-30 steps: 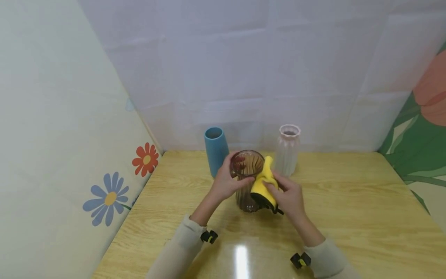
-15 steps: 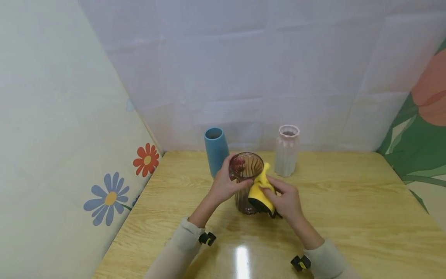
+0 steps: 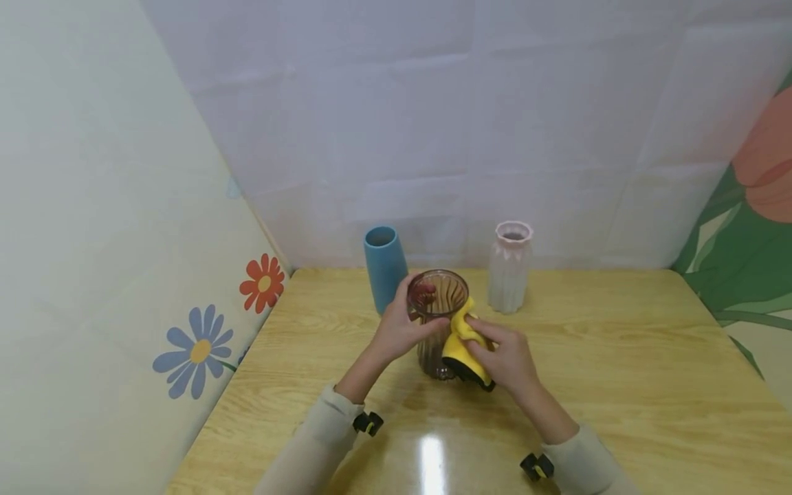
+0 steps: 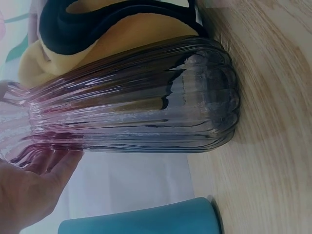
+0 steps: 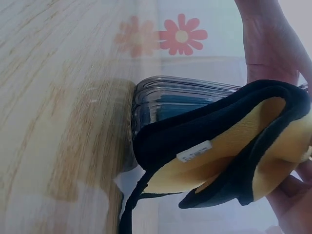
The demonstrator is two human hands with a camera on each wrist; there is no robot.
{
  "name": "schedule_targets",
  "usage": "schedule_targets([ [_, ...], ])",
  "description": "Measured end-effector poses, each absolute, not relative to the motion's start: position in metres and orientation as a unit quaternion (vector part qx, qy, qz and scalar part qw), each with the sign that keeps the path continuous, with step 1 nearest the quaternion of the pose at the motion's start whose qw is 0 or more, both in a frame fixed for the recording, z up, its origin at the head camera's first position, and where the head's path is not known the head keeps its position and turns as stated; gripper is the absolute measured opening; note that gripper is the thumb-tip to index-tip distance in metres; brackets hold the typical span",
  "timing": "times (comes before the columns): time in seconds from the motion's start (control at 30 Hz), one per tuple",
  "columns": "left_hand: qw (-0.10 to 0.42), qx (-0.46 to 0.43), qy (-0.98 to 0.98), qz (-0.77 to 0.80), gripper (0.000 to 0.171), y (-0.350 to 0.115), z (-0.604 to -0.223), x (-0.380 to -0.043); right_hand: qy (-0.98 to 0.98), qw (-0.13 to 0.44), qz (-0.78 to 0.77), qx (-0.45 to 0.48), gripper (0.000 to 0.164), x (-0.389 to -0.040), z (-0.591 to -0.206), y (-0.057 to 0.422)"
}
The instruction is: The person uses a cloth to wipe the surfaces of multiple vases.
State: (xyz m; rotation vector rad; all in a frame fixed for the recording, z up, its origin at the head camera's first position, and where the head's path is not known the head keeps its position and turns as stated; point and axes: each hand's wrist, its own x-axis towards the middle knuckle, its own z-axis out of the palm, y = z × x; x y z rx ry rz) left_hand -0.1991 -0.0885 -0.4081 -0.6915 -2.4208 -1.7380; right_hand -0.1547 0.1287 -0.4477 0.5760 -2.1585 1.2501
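A ribbed, purplish glass vase [image 4: 131, 107] stands upright on the table in the middle of the head view. My left hand [image 3: 399, 324] grips it just below its flared rim, thumb across the near side and fingers round the far side. My right hand [image 3: 504, 354] pinches a bunched yellow cloth [image 3: 465, 347] with a black edge against the vase's right side. In the right wrist view the cloth's dark border and a small white label [image 5: 194, 151] show, and the folds hide much of the glass. Part of the right hand's fingers is hidden by the cloth.
A tall blue vase [image 3: 383, 265] stands close behind my left hand. Back right stands a pale pink-and-white fluted vase [image 3: 510, 271]. The wooden table [image 3: 619, 364] runs back to a white cloth backdrop [image 3: 421, 124], with a flower-printed sheet [image 3: 93, 227] on the left.
My right hand and the yellow cloth have slid slightly down and left along the vase's side. The left hand keeps its grip, and the vase has shifted very little.
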Motion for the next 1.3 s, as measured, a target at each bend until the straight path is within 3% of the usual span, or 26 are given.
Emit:
schedule_targets([
  [0.83,0.046,-0.244,-0.789,-0.563,0.091,-0.087,-0.406,-0.199,-0.858,0.201,0.42,0.218,0.034,-0.148,-0.451,0.143],
  [1.3,0.028,-0.237,-0.783,-0.574,0.09,-0.09,-0.413,-0.195,-0.883,0.113,0.401,0.217,0.03,-0.141,-0.452,0.145],
])
